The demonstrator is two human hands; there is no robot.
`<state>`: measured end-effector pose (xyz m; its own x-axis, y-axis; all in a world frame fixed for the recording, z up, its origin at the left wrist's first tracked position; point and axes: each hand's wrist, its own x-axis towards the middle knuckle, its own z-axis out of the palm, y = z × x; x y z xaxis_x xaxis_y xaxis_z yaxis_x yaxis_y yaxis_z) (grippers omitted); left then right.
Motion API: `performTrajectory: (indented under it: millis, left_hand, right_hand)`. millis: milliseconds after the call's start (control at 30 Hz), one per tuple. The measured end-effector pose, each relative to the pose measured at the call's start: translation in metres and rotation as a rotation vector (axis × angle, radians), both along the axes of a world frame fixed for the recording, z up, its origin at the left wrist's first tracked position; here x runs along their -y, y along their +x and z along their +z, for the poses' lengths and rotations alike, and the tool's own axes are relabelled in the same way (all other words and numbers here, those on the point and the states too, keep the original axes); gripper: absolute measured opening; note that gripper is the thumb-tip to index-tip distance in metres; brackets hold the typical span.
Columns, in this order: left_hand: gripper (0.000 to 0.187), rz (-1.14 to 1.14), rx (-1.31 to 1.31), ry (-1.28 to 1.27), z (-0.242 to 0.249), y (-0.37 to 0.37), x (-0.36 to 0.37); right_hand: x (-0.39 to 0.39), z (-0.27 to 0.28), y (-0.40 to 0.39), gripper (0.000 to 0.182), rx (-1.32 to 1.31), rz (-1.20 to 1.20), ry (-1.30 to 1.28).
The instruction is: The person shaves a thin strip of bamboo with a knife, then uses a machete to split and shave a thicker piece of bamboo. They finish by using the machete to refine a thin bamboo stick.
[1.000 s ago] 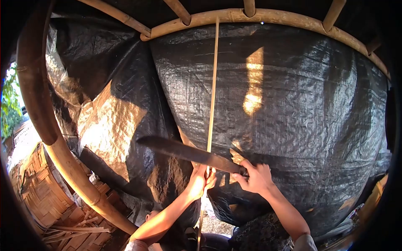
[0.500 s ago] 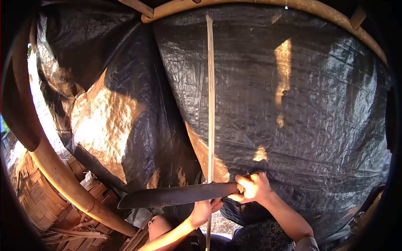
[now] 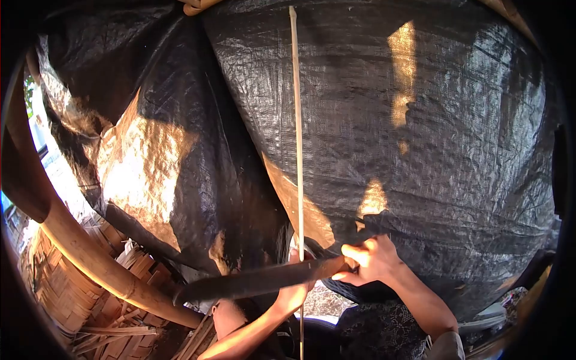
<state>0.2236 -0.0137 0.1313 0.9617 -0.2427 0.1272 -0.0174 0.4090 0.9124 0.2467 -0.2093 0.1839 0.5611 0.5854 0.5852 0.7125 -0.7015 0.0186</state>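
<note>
While the thin bamboo strip [image 3: 296, 120] stands almost upright against the black tarp [image 3: 432, 150], the long knife [image 3: 258, 281] lies nearly level across its lower end, tip pointing left. The right hand [image 3: 371, 259] is clenched on the knife's handle, and the left hand [image 3: 295, 294], partly hidden behind the blade, grips the strip. Since a second ago the blade has dropped lower and flattened.

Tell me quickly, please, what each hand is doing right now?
Left hand: closed around the bamboo strip.
Right hand: closed on the machete handle.
</note>
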Motion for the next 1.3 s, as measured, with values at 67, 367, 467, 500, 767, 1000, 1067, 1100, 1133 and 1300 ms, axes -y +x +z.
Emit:
performTrajectory:
  millis: [67, 367, 467, 500, 767, 1000, 1067, 1100, 1133, 1300]
  left_hand:
    - [0.044, 0.039, 0.028, 0.229, -0.018, -0.001, 0.0]
    - [0.044, 0.073, -0.216, -0.019, 0.011, -0.012, 0.007]
    - [0.043, 0.08, -0.225, -0.002, 0.015, -0.016, 0.014]
    - [0.042, 0.091, -0.236, 0.012, 0.013, -0.017, 0.015]
    - [0.031, 0.112, -0.068, 0.183, -0.031, -0.016, 0.006]
    - [0.046, 0.023, -0.273, 0.038, 0.002, -0.028, 0.012]
    - [0.046, 0.009, -0.297, 0.024, 0.001, -0.031, 0.009]
    - [0.045, 0.012, -0.325, 0.055, 0.003, -0.032, 0.01]
    - [0.043, 0.094, -0.169, 0.209, -0.015, -0.032, 0.012]
    - [0.033, 0.247, 0.158, 0.483, -0.06, -0.02, 0.009]
  right_hand:
    - [0.001, -0.002, -0.001, 0.042, 0.065, -0.015, -0.011]
    - [0.017, 0.007, 0.013, 0.044, -0.289, -0.341, 0.334]
    - [0.018, 0.003, 0.008, 0.043, -0.392, -0.278, 0.502]
    - [0.018, 0.002, 0.003, 0.043, -0.393, -0.226, 0.422]
    - [0.009, -0.011, -0.009, 0.048, -0.052, -0.167, 0.01]
    - [0.005, 0.0, -0.019, 0.041, -0.327, -0.269, 0.295]
    - [0.003, -0.005, -0.022, 0.042, -0.327, -0.161, 0.216]
    - [0.002, -0.005, -0.025, 0.04, -0.237, -0.16, 0.121]
    - [0.0, -0.004, -0.029, 0.038, -0.149, -0.158, 0.024]
    - [-0.002, -0.018, -0.033, 0.044, -0.066, -0.181, 0.017]
